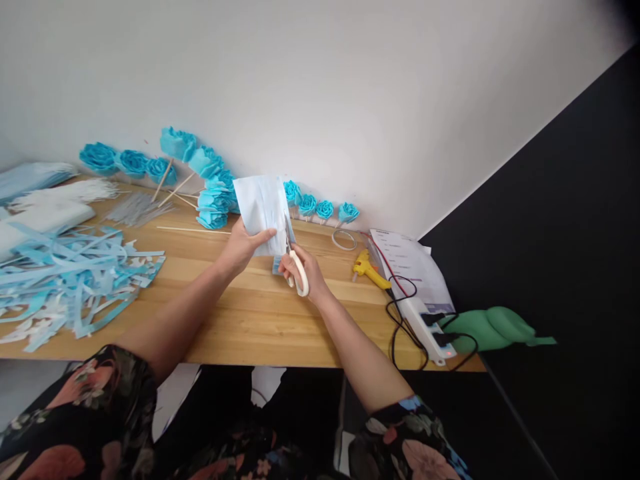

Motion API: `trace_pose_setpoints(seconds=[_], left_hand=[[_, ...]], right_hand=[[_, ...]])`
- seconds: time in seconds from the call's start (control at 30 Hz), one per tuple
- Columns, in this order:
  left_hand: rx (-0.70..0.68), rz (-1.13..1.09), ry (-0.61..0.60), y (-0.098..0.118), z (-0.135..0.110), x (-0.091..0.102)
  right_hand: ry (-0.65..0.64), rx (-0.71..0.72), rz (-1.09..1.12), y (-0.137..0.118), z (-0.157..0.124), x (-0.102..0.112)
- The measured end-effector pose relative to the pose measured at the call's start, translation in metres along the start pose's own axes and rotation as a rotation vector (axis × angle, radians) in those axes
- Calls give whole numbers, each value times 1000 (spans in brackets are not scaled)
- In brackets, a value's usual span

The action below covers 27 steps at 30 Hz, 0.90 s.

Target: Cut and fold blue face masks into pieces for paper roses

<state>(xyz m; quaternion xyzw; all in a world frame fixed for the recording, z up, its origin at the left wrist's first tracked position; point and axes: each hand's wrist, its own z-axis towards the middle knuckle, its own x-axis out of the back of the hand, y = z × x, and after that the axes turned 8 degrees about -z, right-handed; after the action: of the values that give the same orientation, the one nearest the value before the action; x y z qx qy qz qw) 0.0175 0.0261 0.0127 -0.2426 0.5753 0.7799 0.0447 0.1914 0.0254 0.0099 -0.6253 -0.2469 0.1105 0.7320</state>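
My left hand (243, 248) pinches a pale blue and white face mask (257, 207) by its lower left part and holds it upright above the table. In my right hand (309, 270) is a pair of scissors (300, 275) with white handles. Their blades lie along the mask's right edge, where a narrow blue strip (291, 230) stands partly apart from the rest. Below the mask a small blue piece (276, 265) shows, mostly hidden by the mask and my right fingers.
Blue crinkled flowers (207, 162), some on sticks, line the wall. Cut strips (85, 280) heap at left near stacked masks (37, 179) and grey wires (137, 209). At right lie a yellow glue gun (369, 269), a tape ring (344, 240), papers (407, 260) and a power strip (423, 327) with cables.
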Motion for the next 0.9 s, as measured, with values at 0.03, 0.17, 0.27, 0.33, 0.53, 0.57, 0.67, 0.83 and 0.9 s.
trace_pose_setpoints(seconds=[0.03,0.17,0.27,0.33,0.53,0.57,0.67,0.83,0.9], left_hand=[[4,2,-1,1,0,0],[10,-3,-12,2,-1,-1],[5,2,-8,2,-1,-1],[9,5,2,2,-1,-1],[1,8,0,1,-1,-1],[0,9,2,1,-1,-1],[7,16,14,-1,0,-1],[27,14,24,-1,-1,-2],[28,9,22,0,-1,-2]], right_hand=[[1,-1,-5,0,0,0],[9,-10,-15,-1,0,0],[10,-4,-11,-1,-1,1],[11,9,-14,-2,-1,1],[15,5,-26,-2,-1,1],[15,6,-28,-1,-1,2],[19,8,-24,-1,-1,2],[36,4,-13,-3,-1,0],[45,-8,-10,-4,-2,-1]])
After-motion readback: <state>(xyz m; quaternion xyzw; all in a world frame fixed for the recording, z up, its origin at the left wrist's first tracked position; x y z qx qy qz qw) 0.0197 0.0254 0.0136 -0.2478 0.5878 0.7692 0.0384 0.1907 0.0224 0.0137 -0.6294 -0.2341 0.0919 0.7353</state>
